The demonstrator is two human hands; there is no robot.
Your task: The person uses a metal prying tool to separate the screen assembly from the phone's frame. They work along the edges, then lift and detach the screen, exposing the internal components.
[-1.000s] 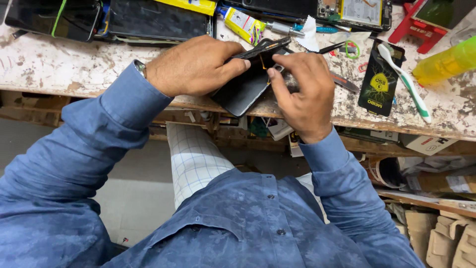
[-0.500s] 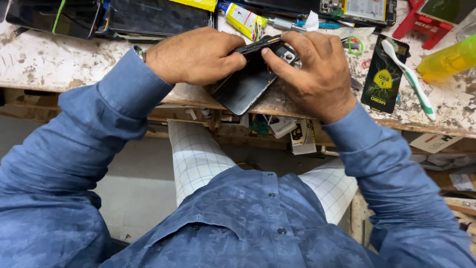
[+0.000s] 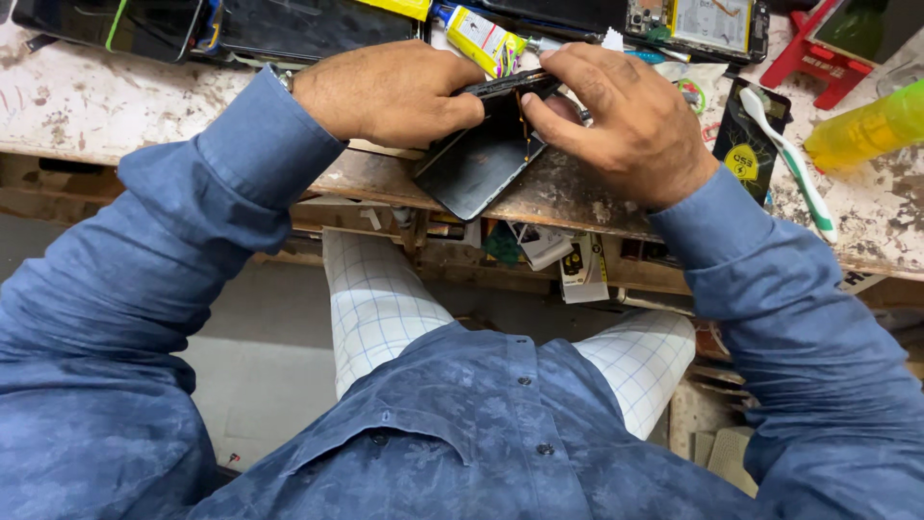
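Note:
A dark phone (image 3: 478,159) lies tilted over the front edge of a worn white workbench (image 3: 77,101), its screen panel lifted away from the body at the far end. My left hand (image 3: 390,91) grips the phone's left side, fingers curled over the raised edge. My right hand (image 3: 630,120) grips the right side, thumb pressing in at the opened seam. Both blue shirt sleeves reach in from below. What lies inside the seam is hidden by my fingers.
Dark phone panels (image 3: 308,24) lie at the back left. A yellow glue tube (image 3: 484,37), an open phone body (image 3: 707,24), a white and green toothbrush (image 3: 791,164), a black packet (image 3: 746,135), a red stand (image 3: 804,58) and a yellow bottle (image 3: 866,130) sit nearby.
Both hands have closed in tighter on the phone, and the right hand has slid up onto its far end. The camera has shifted a little.

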